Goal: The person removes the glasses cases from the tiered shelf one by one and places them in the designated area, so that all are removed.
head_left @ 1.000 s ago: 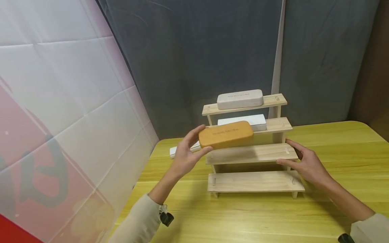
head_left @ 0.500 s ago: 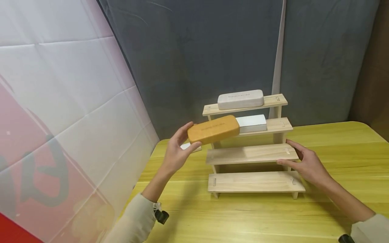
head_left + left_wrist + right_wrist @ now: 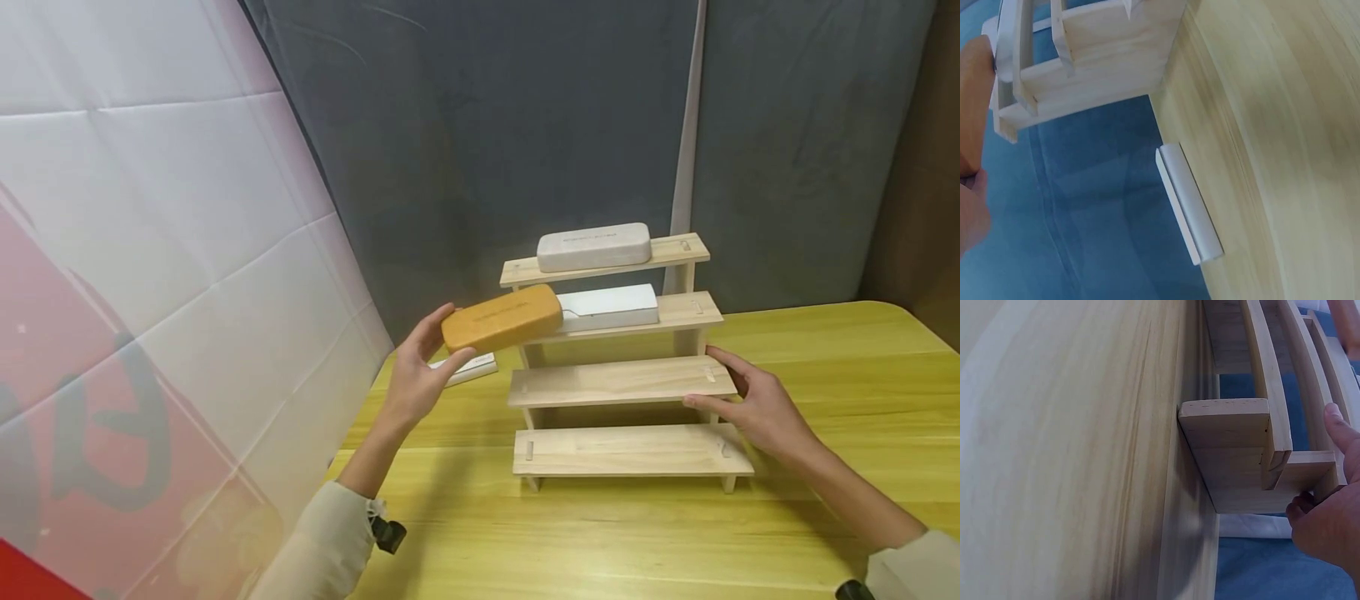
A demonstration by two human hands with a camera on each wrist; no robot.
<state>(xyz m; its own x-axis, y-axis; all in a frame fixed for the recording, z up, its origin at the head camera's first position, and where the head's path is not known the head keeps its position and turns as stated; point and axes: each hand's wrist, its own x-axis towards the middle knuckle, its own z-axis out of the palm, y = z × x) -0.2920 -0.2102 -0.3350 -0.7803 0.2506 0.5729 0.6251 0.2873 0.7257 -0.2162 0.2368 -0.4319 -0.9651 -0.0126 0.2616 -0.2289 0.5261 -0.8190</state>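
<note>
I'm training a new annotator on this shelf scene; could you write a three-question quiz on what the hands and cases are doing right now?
1. True or false: the left hand grips the orange case.
2. Which tier of the wooden stepped shelf holds the grey case? A) top B) third from top C) bottom
3. Fill in: the right hand touches the shelf's ___ end.

Key
1. True; thumb and fingers wrap its left end.
2. A; the white box lies one tier lower.
3. Right, at the third tier from the top.
</note>
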